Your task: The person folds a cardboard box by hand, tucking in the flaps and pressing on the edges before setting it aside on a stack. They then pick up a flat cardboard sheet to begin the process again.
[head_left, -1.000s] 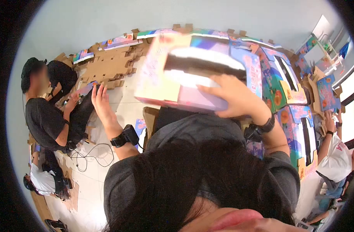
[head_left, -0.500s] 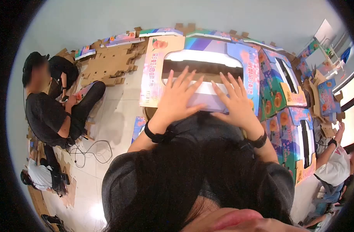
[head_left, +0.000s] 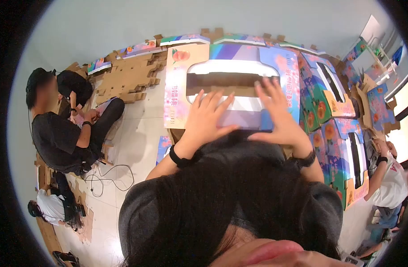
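The left hand (head_left: 207, 119) and right hand (head_left: 280, 123) lie spread over the near edge of a printed box (head_left: 239, 66), grip released and fingers loose, though whether the blurred right one touches is hard to tell. The box, streaked with motion a second ago, now sits square beneath them and appears settled. Stacked boxes (head_left: 334, 151) stand to its right, cardboard sheets (head_left: 124, 79) to its left

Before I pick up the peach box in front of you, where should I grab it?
On the box, probably the near strip, coming from above: the long opening faces up, so fingers could curl inside with thumbs outside.
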